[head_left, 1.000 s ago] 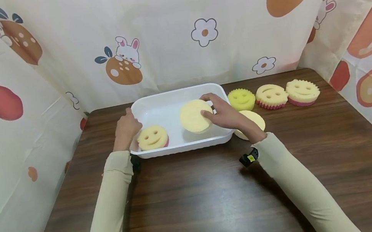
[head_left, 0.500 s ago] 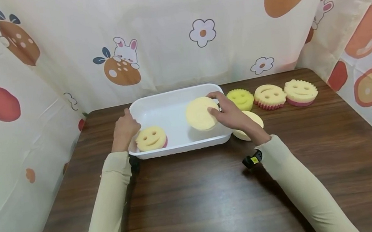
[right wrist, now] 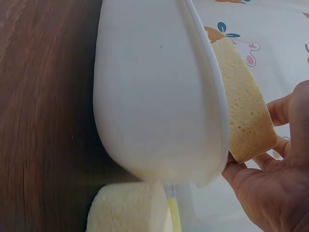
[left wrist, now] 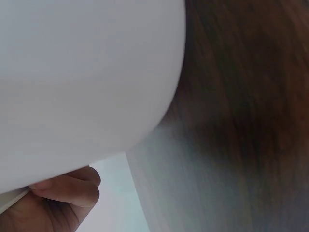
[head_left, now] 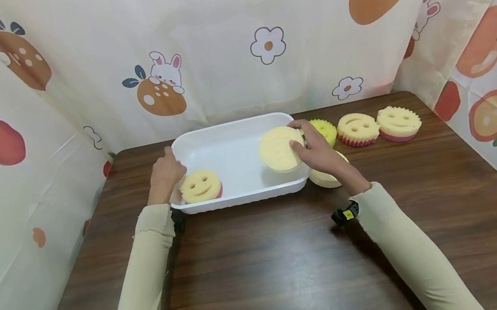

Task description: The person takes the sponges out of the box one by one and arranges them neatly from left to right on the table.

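Right grip (head_left: pixel 321 154) clasped on a plain pale sponge (head_left: pixel 278 149): thumb on its right side, fingers at its far-right edge, bulk jutting left. Sponge has shifted right over the last second, still raised, now above the white tray's (head_left: pixel 235 159) right end; reads as mid-carry, not set down. Left grip (head_left: pixel 165 174) pinches tray's left rim. Smiley sponge (head_left: pixel 200 185) inside, near-left corner. Farther right, worktop (head_left: pixel 267 266): three sponges in a row (head_left: pixel 358 128).

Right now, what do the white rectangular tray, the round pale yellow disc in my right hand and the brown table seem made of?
White rectangular tray: probably smooth plastic, with moulded-looking rounded corners.
Round pale yellow disc: likely matte sponge, its side pitted with pores.
Brown table: streaked grain, satin sheen; wood or laminate.
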Tool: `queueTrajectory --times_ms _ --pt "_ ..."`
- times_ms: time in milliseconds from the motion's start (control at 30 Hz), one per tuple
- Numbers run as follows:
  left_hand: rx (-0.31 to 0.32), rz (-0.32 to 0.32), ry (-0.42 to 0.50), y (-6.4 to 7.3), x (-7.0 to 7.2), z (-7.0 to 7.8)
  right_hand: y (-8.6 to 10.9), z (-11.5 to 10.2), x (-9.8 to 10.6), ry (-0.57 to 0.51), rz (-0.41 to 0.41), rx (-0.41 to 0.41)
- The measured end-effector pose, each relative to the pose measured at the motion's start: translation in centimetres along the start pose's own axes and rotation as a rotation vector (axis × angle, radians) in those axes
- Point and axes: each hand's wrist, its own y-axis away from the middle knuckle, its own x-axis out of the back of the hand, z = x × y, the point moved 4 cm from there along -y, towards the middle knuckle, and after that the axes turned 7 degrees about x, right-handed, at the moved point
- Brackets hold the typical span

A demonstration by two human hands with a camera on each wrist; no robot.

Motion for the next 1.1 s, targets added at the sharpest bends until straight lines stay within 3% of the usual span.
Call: queueTrajectory --times_ms 600,1100 --pt "0.0 0.002 0.007 -0.1 -0.1 0.0 1.8 0.9 3.2 -0.058 0.089 -0.045" --pt "-0.006 -0.005 0.013 -0.2 -0.1 -0.2 3.0 2.3 5.3 -0.035 0.155 -0.094"
